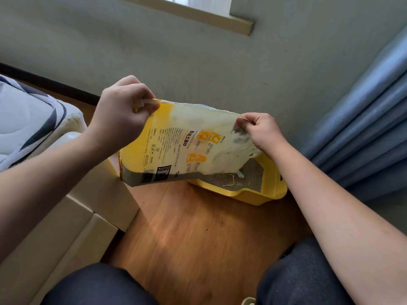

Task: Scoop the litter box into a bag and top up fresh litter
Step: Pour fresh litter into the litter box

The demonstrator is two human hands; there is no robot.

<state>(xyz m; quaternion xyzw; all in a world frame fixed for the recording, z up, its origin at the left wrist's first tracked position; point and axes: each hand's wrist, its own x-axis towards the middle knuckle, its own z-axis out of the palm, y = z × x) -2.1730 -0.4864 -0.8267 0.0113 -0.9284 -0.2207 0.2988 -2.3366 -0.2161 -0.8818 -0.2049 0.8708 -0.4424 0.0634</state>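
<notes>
A yellow and white litter bag (176, 146) with printed text hangs in the air, tilted, above the floor. My left hand (120, 115) pinches its upper left corner. My right hand (262, 130) pinches the upper right corner, where frayed threads hang down. Behind and below the bag sits a yellow litter box (262, 194) on the wooden floor, against the wall. Grey litter (246, 177) fills it, and a small white scoop handle (240, 173) pokes out of the litter. The bag hides the box's left part.
A cream bed frame (88, 208) and mattress (28, 119) stand at the left. Blue curtains (363, 128) hang at the right. My knees in dark trousers (304, 274) frame the wooden floor (193, 234) in front. A windowsill (198, 14) is high on the wall.
</notes>
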